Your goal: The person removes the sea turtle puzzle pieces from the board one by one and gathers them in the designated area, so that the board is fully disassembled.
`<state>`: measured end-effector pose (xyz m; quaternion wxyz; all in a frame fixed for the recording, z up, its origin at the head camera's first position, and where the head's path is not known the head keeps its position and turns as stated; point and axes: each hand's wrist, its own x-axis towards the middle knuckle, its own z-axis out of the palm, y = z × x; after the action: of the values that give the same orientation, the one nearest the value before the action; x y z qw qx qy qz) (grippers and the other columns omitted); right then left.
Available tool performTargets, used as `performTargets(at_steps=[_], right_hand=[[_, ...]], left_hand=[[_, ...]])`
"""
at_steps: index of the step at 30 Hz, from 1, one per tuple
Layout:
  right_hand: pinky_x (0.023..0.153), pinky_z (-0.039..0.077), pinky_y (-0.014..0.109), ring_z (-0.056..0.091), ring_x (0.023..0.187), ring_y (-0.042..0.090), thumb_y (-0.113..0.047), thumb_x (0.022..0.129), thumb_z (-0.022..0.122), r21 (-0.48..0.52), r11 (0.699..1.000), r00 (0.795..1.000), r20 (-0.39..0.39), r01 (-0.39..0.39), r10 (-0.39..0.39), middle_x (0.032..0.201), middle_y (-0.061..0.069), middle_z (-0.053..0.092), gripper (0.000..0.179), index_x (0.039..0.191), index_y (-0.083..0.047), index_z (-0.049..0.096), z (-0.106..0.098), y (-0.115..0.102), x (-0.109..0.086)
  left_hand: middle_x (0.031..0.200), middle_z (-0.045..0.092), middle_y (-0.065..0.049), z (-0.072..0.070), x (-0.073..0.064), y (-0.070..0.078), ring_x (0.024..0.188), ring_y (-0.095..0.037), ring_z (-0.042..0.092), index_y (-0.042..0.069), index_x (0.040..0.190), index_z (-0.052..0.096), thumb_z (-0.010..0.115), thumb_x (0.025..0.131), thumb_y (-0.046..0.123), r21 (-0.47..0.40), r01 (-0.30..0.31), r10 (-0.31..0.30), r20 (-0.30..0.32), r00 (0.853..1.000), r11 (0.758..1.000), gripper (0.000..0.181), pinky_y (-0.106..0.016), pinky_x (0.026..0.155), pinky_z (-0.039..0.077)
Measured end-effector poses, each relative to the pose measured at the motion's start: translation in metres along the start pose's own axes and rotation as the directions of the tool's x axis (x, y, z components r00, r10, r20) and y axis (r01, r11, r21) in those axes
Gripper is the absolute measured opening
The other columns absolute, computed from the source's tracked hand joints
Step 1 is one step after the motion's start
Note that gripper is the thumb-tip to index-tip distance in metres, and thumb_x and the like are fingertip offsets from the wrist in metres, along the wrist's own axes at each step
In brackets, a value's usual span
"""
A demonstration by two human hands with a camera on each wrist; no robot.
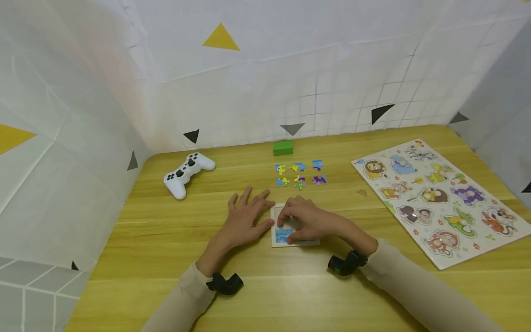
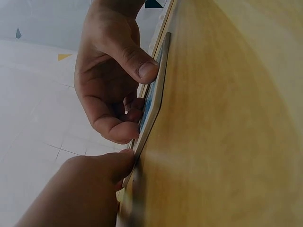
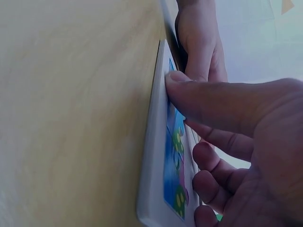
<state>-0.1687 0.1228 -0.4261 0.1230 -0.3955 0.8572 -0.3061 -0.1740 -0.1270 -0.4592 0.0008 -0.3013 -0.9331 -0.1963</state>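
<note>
A small jigsaw tray with a pale rim lies flat on the table, with blue picture pieces in its near part. My left hand rests at the tray's left side, fingers stretched out, thumb touching the rim. Over the tray bends my right hand, thumb and forefinger apart. Seen from the right wrist, the right thumb presses on the blue jigsaw pieces, while the other fingertips touch the tray's far part. The right hand covers much of the tray. Several loose jigsaw pieces lie beyond it in two rows.
A green block sits at the table's back edge. Left of it is a white game controller. On the right lies a large animal puzzle board, and a small brownish thing lies beside it.
</note>
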Motion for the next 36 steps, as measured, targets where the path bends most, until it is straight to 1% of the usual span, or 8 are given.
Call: performTargets(at_steps=[6,14,19,25,36], right_hand=[[0.088,0.03,0.039,0.044,0.105,0.018,-0.021,0.079,0.087,0.02,1.0,1.0,0.008,-0.013,0.013,0.11,0.001,0.058,0.034,0.107,-0.017,0.07,0.0013,0.0006,-0.0006],[0.086,0.03,0.038,0.045,0.105,0.019,-0.022,0.08,0.087,0.031,1.0,1.0,0.008,0.003,-0.003,0.111,0.002,0.059,0.033,0.107,-0.018,0.067,0.003,0.0029,-0.001],[0.086,0.029,0.039,0.046,0.103,0.02,-0.021,0.081,0.085,0.04,0.999,1.0,0.013,0.007,-0.007,0.11,0.0,0.062,0.032,0.107,-0.019,0.066,0.0027,0.0028,-0.0018],[0.088,0.028,0.039,0.045,0.103,0.019,-0.016,0.083,0.083,0.066,0.998,1.0,0.016,-0.005,0.004,0.11,-0.002,0.064,0.028,0.106,-0.018,0.067,0.0028,0.0027,-0.0014],[0.087,0.027,0.038,0.045,0.103,0.018,-0.016,0.083,0.083,0.083,0.996,1.0,0.017,-0.009,0.007,0.109,-0.003,0.063,0.027,0.106,-0.018,0.067,0.0026,0.0034,-0.0007]], left_hand=[[0.167,0.033,0.002,0.0004,0.0001,0.0001,0.157,-0.045,0.012,0.028,0.144,0.053,0.051,0.101,0.051,0.004,0.002,-0.002,-0.001,1.0,1.0,0.049,-0.074,0.116,0.007],[0.167,0.033,0.002,0.0006,0.0002,-0.0002,0.157,-0.045,0.013,0.029,0.144,0.053,0.052,0.101,0.049,0.0,-0.001,0.001,-0.005,1.0,1.0,0.047,-0.074,0.116,0.007],[0.167,0.033,0.002,0.0006,0.0003,-0.0004,0.157,-0.045,0.013,0.029,0.144,0.053,0.052,0.101,0.05,0.001,0.0,0.0,-0.003,1.0,1.0,0.047,-0.074,0.116,0.007],[0.167,0.033,0.002,-0.0002,0.0001,0.0003,0.157,-0.045,0.013,0.028,0.144,0.054,0.052,0.101,0.05,-0.006,0.003,-0.003,-0.002,1.0,1.0,0.048,-0.074,0.116,0.007],[0.168,0.032,0.003,0.0012,0.0002,-0.0009,0.158,-0.044,0.012,0.028,0.143,0.054,0.052,0.1,0.051,0.001,0.01,-0.01,0.002,1.0,1.0,0.049,-0.073,0.117,0.006]])
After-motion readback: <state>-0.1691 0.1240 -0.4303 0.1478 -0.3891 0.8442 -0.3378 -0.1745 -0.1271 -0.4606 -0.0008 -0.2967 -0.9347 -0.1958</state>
